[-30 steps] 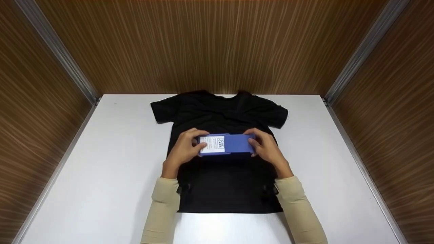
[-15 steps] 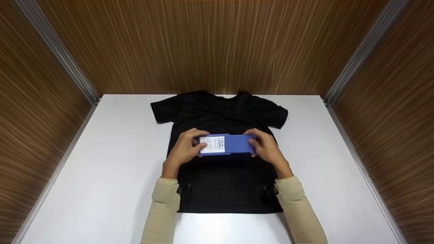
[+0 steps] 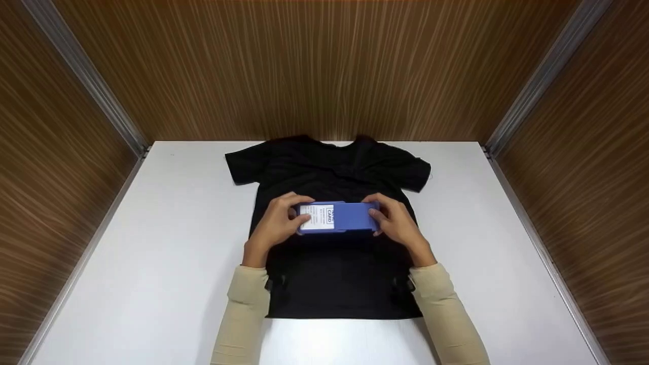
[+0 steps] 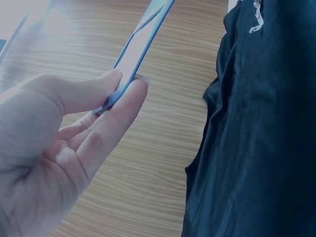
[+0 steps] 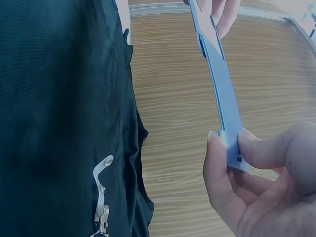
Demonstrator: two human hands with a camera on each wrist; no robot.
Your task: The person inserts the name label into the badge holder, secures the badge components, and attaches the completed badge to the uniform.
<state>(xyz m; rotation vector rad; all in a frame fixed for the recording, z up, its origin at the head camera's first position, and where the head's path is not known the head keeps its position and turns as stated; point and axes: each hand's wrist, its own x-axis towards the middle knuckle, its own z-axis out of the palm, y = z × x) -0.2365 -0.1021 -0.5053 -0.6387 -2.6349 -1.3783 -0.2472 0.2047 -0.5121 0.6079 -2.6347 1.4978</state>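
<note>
Both hands hold a blue card holder (image 3: 355, 217) level above a black T-shirt (image 3: 345, 284). Its left half shows a white card (image 3: 317, 224) printed with "CARD"; the line above that word is partly covered by the plain blue sliding part on the right. My left hand (image 3: 276, 220) pinches the left end, thumb on the card face and fingers behind. At the other end, the thumb and fingers of my right hand (image 3: 397, 220) grip the blue slider. In the right wrist view, the slider's end has a small dark slot near the thumb.
The T-shirt lies spread on a white table (image 3: 167, 243), its neckline at the far edge. A whitish strap with a metal clip (image 5: 100, 192) rests on the shirt, hidden in the head view. Wood-grain walls (image 3: 324, 71) stand at the back and both sides.
The right hand has moved slightly left, pushing the blue slider a little further over the card, so its top printed line is now partly covered. The left hand has barely moved.
</note>
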